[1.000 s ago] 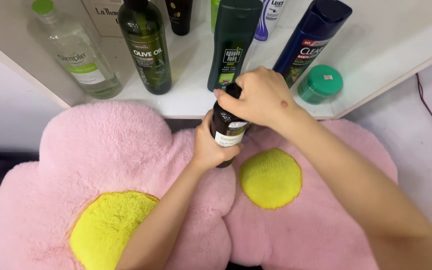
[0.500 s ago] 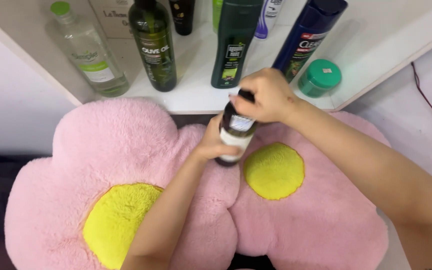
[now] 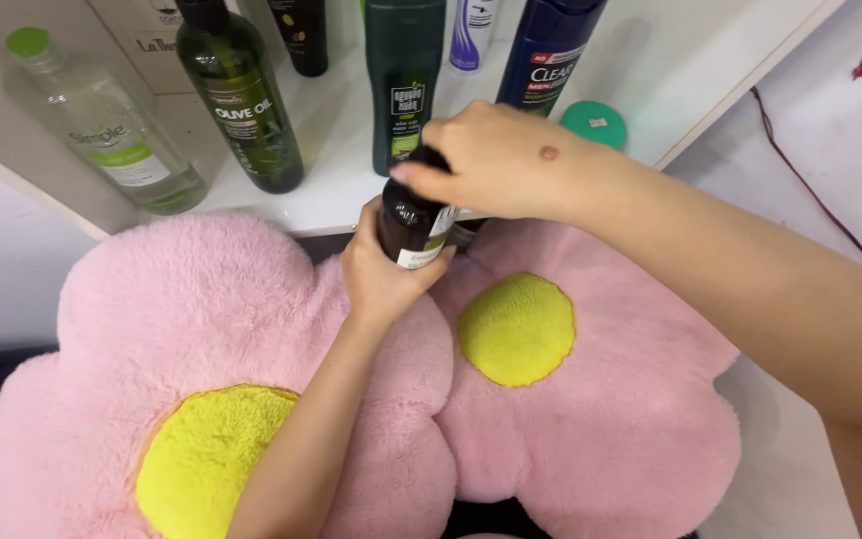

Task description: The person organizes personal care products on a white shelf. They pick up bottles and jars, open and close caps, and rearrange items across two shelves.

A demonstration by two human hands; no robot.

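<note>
My left hand (image 3: pixel 383 274) wraps around the lower body of a small dark brown bottle (image 3: pixel 413 222), fingers curled tight on it from below, thumb and fingertips showing on either side of its pale label. My right hand (image 3: pixel 486 160) sits over the top of the same bottle, fingers closed down around the cap so that the cap itself is mostly hidden; only a dark sliver shows under my knuckles. The bottle stands nearly upright, tilted a little toward 1 o'clock, held in the air just in front of the edge of the white shelf (image 3: pixel 351 205).

Under my arms lie two pink flower-shaped cushions, each with a yellow centre: the left cushion (image 3: pixel 182 309) at 8 o'clock from the bottle, the right cushion (image 3: pixel 611 419) at 5 o'clock.

On the shelf, at 12 o'clock from the bottle and just behind it, stands a dark green shampoo bottle (image 3: pixel 403 80). At 10 o'clock stands a green oil bottle (image 3: pixel 241 105), and farther toward 9 o'clock a clear bottle with a green cap (image 3: pixel 112 140). At 1 o'clock stands a dark blue bottle (image 3: pixel 549 50), and beside it a round green jar (image 3: pixel 593 122), partly hidden by my right wrist.
</note>
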